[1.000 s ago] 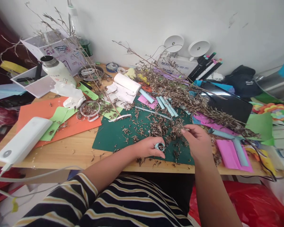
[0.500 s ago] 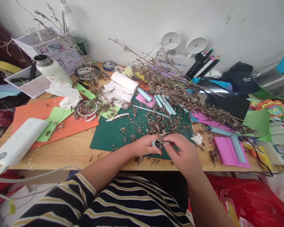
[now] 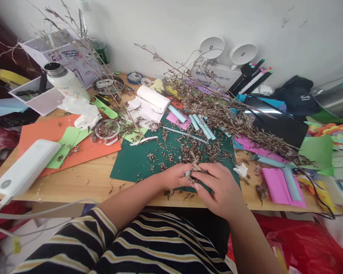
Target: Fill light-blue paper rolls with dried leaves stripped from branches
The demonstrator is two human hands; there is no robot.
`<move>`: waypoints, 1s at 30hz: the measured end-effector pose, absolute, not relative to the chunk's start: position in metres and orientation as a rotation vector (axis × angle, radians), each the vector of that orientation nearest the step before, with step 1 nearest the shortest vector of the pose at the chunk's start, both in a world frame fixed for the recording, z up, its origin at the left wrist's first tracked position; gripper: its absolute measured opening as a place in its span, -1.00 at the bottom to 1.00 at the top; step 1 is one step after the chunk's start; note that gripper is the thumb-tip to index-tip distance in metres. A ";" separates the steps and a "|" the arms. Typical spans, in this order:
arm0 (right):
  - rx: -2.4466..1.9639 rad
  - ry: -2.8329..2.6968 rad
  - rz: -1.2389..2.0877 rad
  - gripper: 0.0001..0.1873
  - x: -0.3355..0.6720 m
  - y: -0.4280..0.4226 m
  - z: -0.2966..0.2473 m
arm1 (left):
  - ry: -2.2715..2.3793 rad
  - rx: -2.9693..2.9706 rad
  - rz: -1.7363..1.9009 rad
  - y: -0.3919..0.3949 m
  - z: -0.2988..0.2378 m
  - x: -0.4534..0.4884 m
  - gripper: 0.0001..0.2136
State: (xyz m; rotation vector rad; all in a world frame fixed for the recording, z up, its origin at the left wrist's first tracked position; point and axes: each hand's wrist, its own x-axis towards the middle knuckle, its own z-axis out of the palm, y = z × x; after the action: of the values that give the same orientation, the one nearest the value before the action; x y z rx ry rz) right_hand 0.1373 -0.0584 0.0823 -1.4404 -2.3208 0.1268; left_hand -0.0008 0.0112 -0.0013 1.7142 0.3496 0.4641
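My left hand (image 3: 175,177) is closed round a light-blue paper tube (image 3: 188,173), whose rim shows between thumb and forefinger. Bent over the tube's mouth, my right hand (image 3: 222,192) has its fingertips on a tuft of dried leaves (image 3: 195,166). Some of the leaves poke up above the fingers, and the tube's opening is mostly hidden. Below both hands lies a green mat (image 3: 125,161), strewn with crumbled leaves (image 3: 190,152). Several rolled blue tubes (image 3: 202,129) rest at the mat's far edge.
Long dried branches (image 3: 246,121) stretch across the back right. On the left are a small clear cup (image 3: 107,131) of leaf bits, orange paper (image 3: 31,133), a white power bank (image 3: 25,167) and an uncapped bottle (image 3: 68,83). Pink paper (image 3: 276,186) lies near the right front edge.
My right hand has come over the tube's mouth with its fingers more spread, covering the opening that showed before. Leaves now bunch there. The whole view has shifted slightly.
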 end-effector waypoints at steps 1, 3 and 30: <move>-1.433 -2.301 0.128 -0.78 0.137 -0.058 0.081 | 0.329 1.713 0.487 0.011 -0.002 -0.001 -0.38; -1.412 -2.265 0.122 -0.81 0.136 -0.055 0.077 | 0.294 1.691 0.535 0.010 -0.004 -0.001 -0.32; -1.373 -1.919 0.452 -0.88 0.138 -0.048 0.064 | 0.433 1.587 0.642 0.000 -0.002 0.004 -0.43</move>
State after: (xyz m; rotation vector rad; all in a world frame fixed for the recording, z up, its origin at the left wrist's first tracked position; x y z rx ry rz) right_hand 0.1382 -0.0476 0.0643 -1.3730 -1.9187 0.4516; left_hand 0.0039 -0.0003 -0.0023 1.5874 0.4333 0.6421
